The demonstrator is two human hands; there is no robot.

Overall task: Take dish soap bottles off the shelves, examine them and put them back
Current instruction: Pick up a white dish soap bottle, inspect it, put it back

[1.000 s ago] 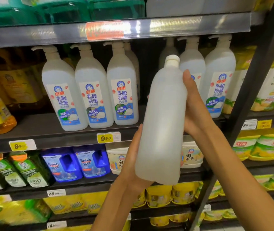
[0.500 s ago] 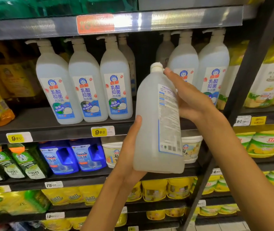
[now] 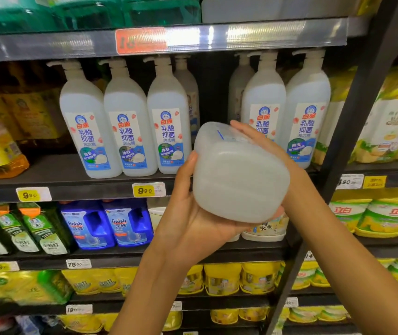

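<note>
I hold a translucent white dish soap bottle (image 3: 239, 175) tipped away from me, its flat base facing the camera and its cap hidden. My left hand (image 3: 193, 213) cups it from below and the left, thumb up along its side. My right hand (image 3: 263, 141) wraps over its top and right side, fingers lying on the label. Behind it, on the shelf (image 3: 72, 187), stand matching pump bottles: three on the left (image 3: 127, 131) and more on the right (image 3: 306, 117), with a dark gap between them.
Blue Finish bottles (image 3: 106, 223) and green bottles (image 3: 31, 228) fill the shelf below. Yellow tubs (image 3: 222, 279) sit lower down. A dark upright post (image 3: 352, 131) divides off the right bay of yellow-green refill bags (image 3: 396, 112). Green containers (image 3: 91, 10) line the top shelf.
The bottle went from upright, turned to show its back label, to tipped over so its base faces me. My left hand slid under it; my right hand shifted over the top.
</note>
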